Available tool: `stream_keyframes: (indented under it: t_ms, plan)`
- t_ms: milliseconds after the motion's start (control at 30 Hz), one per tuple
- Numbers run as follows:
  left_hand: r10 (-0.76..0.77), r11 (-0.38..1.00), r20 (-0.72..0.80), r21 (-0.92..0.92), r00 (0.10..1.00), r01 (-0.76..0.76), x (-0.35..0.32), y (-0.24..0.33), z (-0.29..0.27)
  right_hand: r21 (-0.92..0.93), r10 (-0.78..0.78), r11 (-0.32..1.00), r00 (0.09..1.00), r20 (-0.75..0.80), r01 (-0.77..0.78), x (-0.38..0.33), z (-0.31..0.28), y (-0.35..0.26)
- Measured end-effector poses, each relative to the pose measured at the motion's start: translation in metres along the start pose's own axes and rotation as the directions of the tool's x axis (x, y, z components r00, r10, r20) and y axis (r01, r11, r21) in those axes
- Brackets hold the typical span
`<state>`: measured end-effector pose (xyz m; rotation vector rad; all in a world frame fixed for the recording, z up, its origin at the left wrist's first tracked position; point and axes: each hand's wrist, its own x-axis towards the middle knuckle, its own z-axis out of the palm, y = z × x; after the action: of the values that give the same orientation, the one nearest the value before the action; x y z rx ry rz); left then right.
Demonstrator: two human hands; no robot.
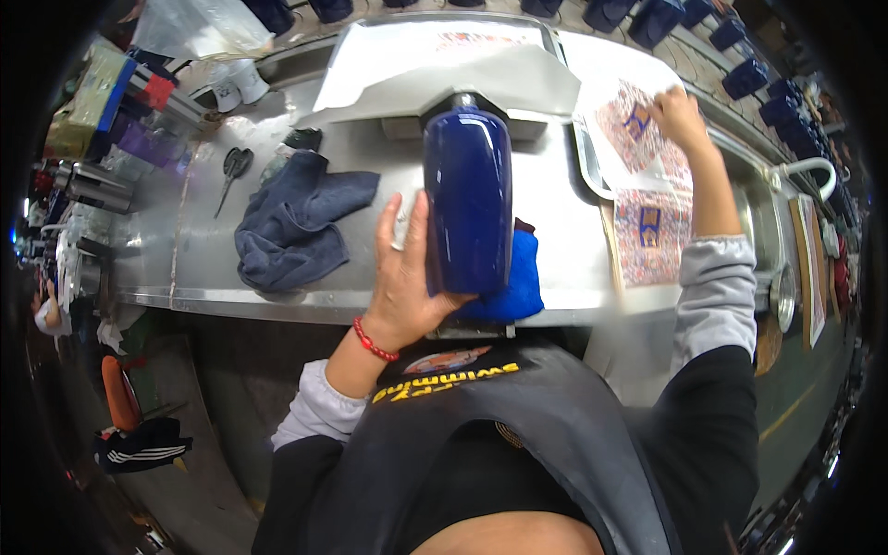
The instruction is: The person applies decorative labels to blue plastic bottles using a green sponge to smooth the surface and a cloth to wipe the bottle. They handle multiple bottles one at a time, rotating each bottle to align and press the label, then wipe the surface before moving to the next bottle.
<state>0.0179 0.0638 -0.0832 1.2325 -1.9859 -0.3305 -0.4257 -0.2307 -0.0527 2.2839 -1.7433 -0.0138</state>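
Note:
A glossy dark blue bottle-shaped vessel (469, 199) stands out over the middle of the steel table, its narrow far end against a metal fitting (464, 100). Cupped round its left side and near end is my left hand (404, 277), thumb beneath the base. A small whitish piece (400, 228) shows between its fingers; its kind is unclear. Off to the right, my right hand (678, 116) pinches the edge of a patterned decal sheet (633, 129) with a blue and gold emblem. A second patterned decal sheet (647, 242) lies nearer me.
Left of the vessel lie a grey-blue cloth (298, 222) and black-handled scissors (235, 168). A bright blue cloth (520, 282) sits behind the vessel's near end. White paper (388, 69) covers a tray at the back. Several dark blue vessels (657, 20) line the far side. A white curved pipe (812, 168) is at right.

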Motion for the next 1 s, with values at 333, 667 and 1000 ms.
stream_keyframes:
  t_ms: [333, 667, 1000]
  plan:
    - [-0.075, 0.997, 0.002, 0.003, 0.997, 0.075, -0.011, -0.011, 0.009, 0.170, -0.312, 0.932, 0.947, -0.073, 0.320, -0.037, -0.189, -0.083]
    - [0.052, 0.953, -0.019, -0.299, 0.998, -0.055, 0.033, 0.006, -0.043, 0.230, -0.711, 0.606, 0.648, -0.273, 0.762, -0.097, -0.288, -0.154]
    - [0.095, 0.570, 0.405, -0.771, 0.909, 0.284, 0.088, 0.033, -0.074, 0.545, -0.647, 0.417, 0.659, -0.384, 0.727, -0.100, -0.236, -0.216]
